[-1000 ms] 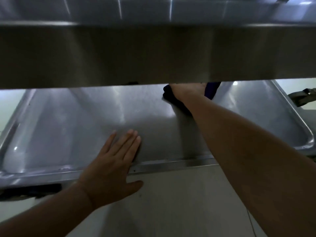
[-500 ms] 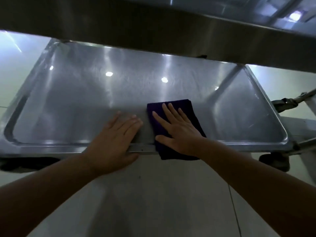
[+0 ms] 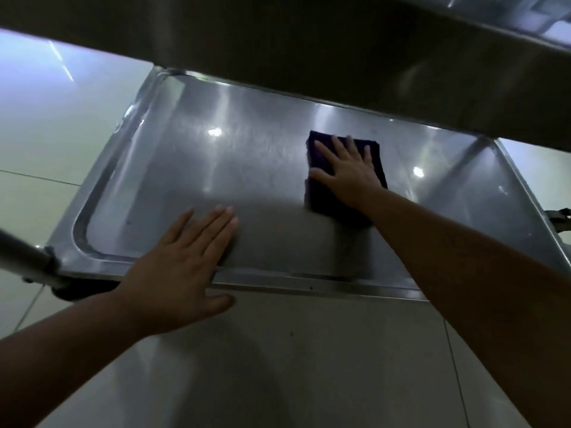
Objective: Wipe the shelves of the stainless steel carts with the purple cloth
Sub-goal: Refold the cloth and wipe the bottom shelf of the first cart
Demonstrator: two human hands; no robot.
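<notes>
A stainless steel cart shelf (image 3: 197,168), a shallow tray with a raised rim, fills the middle of the head view. A folded purple cloth (image 3: 327,205) lies flat on it right of centre. My right hand (image 3: 349,174) presses on the cloth with fingers spread, covering most of its top. My left hand (image 3: 182,264) rests flat on the shelf's front rim, fingers together and pointing onto the tray, holding nothing. The shelf above (image 3: 340,57) hangs across the top and hides the far edge of the lower shelf.
A cart post (image 3: 24,261) with a dark caster below it stands at the front left corner. A caster or bracket (image 3: 559,217) shows at the right edge. Pale tiled floor (image 3: 293,366) lies in front of and around the cart.
My right hand has slid the purple cloth from the front rim back toward the middle of the shelf. The left hand stays on the front rim. The view has shifted right.
</notes>
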